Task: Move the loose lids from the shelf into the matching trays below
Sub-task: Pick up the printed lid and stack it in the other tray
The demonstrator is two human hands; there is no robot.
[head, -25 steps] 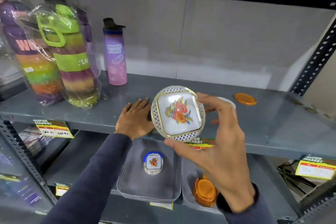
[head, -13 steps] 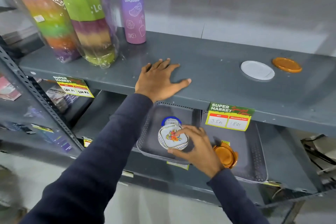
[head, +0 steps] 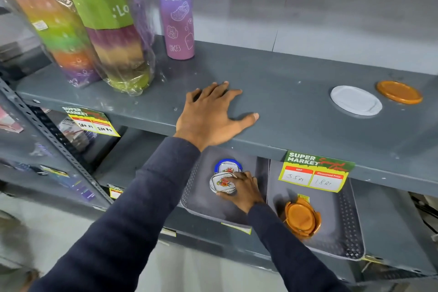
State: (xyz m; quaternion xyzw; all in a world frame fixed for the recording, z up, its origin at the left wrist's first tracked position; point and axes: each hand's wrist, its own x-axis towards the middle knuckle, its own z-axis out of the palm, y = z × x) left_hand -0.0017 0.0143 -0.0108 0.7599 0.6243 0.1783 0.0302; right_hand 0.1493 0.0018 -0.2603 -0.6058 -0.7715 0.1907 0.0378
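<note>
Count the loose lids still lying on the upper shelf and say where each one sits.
2. A white lid lies flat near the shelf's right end, and an orange lid lies just right of it, slightly farther back. More could lie beyond the picture's right edge.

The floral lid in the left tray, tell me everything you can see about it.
The floral lid is white and roughly square with rounded corners, with a perforated, lace-like border and a red, orange and green flower print at its centre. It looks like glossy plastic. It sits low in the left tray on the lower shelf, slightly tilted, overlapping a similar blue-rimmed lid just behind it. The right hand has its fingers on the lid's right edge; whether the grip is closed or letting go cannot be told.
</note>
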